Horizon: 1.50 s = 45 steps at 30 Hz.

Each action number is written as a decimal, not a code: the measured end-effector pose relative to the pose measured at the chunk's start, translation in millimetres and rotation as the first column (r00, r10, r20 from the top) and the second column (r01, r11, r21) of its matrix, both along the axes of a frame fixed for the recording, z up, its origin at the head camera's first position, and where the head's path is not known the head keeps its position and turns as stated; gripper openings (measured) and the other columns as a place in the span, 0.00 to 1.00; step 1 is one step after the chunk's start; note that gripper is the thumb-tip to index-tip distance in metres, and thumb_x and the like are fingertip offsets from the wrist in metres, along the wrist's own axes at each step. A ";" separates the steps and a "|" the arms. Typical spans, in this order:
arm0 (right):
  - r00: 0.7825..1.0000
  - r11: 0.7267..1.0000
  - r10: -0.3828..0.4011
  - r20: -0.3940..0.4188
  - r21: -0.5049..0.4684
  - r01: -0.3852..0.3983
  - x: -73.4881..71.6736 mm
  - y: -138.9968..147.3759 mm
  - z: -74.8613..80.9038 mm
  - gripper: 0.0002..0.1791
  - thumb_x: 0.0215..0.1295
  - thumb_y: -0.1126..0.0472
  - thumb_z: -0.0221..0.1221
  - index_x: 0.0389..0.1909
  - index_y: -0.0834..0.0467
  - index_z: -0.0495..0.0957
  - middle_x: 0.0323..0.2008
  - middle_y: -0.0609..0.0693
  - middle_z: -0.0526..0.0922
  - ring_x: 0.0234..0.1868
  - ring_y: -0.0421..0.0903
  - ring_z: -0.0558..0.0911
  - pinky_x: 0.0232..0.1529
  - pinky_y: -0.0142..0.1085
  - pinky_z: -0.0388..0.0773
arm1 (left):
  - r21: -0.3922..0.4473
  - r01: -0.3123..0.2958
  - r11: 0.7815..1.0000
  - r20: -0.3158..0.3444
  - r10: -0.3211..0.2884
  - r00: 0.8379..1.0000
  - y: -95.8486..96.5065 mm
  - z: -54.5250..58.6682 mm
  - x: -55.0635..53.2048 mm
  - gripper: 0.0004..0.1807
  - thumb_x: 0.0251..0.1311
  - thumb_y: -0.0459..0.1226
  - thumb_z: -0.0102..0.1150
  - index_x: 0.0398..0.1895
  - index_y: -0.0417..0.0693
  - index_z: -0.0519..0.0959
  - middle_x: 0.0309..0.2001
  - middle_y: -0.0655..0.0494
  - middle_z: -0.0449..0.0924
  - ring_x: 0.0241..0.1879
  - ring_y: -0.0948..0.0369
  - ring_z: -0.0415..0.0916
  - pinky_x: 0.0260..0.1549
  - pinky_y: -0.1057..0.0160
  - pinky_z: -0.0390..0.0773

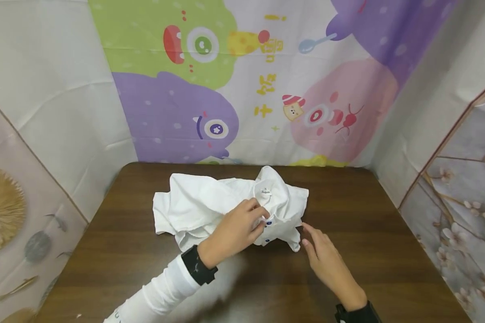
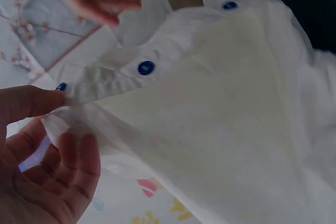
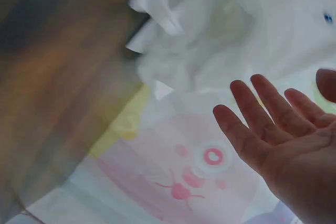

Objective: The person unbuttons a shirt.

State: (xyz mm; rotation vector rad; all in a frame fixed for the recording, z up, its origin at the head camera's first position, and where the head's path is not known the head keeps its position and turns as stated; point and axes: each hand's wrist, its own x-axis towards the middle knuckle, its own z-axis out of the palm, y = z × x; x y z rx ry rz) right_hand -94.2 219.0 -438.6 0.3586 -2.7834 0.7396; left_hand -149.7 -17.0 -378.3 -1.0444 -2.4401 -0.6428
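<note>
A white shirt [image 1: 198,193] with blue buttons lies rumpled on the brown table, its collar [image 1: 280,190] standing up toward the right. My left hand [image 1: 236,231] pinches the front edge near the collar between thumb and fingers. In the left wrist view that hand's thumb [image 2: 34,100] presses beside one button, and another blue button [image 2: 146,67] shows farther along the edge. My right hand [image 1: 325,255] is by the shirt's right side, fingertips close to the cloth. The right wrist view shows its fingers [image 3: 268,111] extended, with nothing in them.
The brown table [image 1: 359,215] has a curtain with cartoon monsters [image 1: 178,116] behind it. Printed cloth panels [image 1: 460,202] flank both sides. Black bands [image 1: 198,264] circle my wrists.
</note>
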 end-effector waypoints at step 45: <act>0.865 0.853 0.495 0.081 0.144 -0.502 -53.6 -11.0 132.1 0.14 0.52 0.53 0.66 0.29 0.53 0.69 0.27 0.41 0.68 0.31 0.38 0.69 0.33 0.31 0.69 | -0.003 0.096 0.995 0.217 -0.093 0.972 -53.6 5.6 8.0 0.29 0.40 0.19 0.48 0.44 0.54 0.78 0.59 0.46 0.66 0.56 0.48 0.64 0.51 0.55 0.69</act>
